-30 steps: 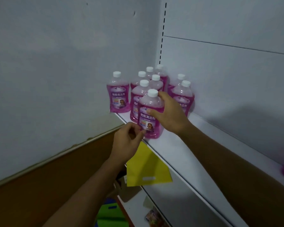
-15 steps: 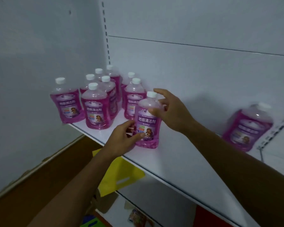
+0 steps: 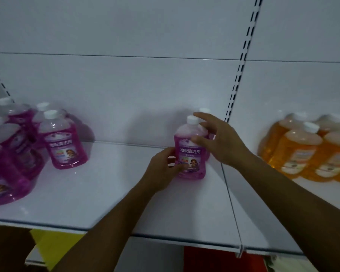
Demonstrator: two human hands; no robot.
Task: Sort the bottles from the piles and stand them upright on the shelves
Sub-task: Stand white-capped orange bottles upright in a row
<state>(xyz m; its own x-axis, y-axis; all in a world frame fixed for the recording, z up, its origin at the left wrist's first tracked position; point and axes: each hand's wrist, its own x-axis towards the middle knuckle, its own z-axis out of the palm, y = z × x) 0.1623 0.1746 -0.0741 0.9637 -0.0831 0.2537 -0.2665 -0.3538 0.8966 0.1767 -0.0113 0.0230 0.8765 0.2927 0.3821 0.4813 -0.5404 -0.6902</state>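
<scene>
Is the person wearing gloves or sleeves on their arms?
No. Both arms are bare up to the picture's edge, with no sleeves in view. The left hand and right hand have no gloves. No rings, watch or bracelets show on either one.

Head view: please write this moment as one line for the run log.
left hand grips pink bottle low | right hand fingers at its shoulder | bottle upright on shelf
</scene>
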